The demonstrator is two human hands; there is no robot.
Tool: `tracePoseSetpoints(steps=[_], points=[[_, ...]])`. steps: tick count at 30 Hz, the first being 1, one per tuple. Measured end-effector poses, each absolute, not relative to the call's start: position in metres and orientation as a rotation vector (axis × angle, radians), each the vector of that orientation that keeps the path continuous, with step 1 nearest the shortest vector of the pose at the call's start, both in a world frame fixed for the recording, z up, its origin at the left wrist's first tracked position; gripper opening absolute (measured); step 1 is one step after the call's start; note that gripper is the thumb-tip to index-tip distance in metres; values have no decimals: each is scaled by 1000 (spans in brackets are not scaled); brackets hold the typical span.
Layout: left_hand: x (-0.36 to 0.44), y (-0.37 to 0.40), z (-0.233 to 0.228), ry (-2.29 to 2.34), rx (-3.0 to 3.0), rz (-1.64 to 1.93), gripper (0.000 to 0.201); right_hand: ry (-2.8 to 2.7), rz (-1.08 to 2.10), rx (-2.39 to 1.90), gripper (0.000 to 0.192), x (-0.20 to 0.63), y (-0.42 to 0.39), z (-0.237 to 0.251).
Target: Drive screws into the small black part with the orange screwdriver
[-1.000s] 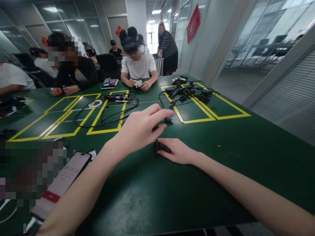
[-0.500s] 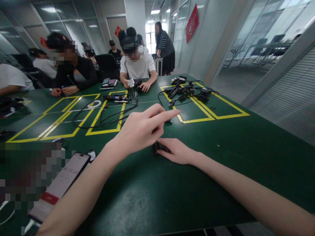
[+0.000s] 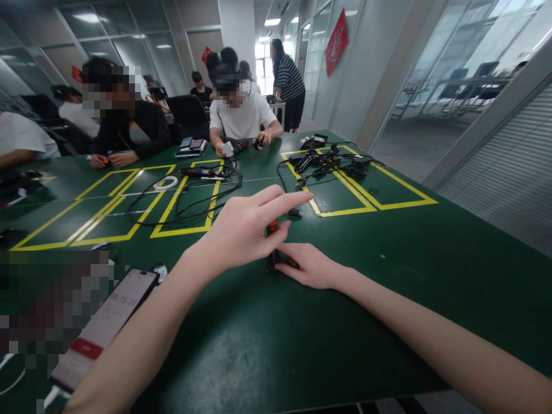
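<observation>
My left hand (image 3: 256, 227) is raised over the middle of the green table (image 3: 267, 333), its index finger stretched forward. Between its thumb and other fingers stands an upright screwdriver, of which a short red and black handle (image 3: 271, 227) shows; its tip is hidden. Right below, a small black object (image 3: 273, 260) rests on the table, too covered to name. My right hand (image 3: 313, 265) closes on that object from the right, fingers and thumb at its sides. The two hands almost meet there.
A phone (image 3: 110, 319) lies at the left beside my forearm. Yellow tape frames (image 3: 349, 213) mark the table. Black cables (image 3: 332, 161) pile up at the far right, and a cable loop (image 3: 185, 221) lies left of centre. Across the table, a person in white (image 3: 244, 118) handles parts.
The thumb and fingers of my left hand have shifted, so the red handle now shows between them. My right hand stays in place. The person opposite has lifted one hand with a dark item.
</observation>
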State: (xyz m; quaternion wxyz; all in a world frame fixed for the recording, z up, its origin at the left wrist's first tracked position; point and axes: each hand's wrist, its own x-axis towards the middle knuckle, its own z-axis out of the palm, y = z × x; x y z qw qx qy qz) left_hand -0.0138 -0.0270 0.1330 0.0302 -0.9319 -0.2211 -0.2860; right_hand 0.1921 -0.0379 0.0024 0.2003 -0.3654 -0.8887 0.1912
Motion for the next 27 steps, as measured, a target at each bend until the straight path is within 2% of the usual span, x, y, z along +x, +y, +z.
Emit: tracePoseSetpoints(steps=[27], points=[[-15, -24, 133, -497, -2861, -962, 37, -2453, 481, -978, 21, 193, -36, -4]])
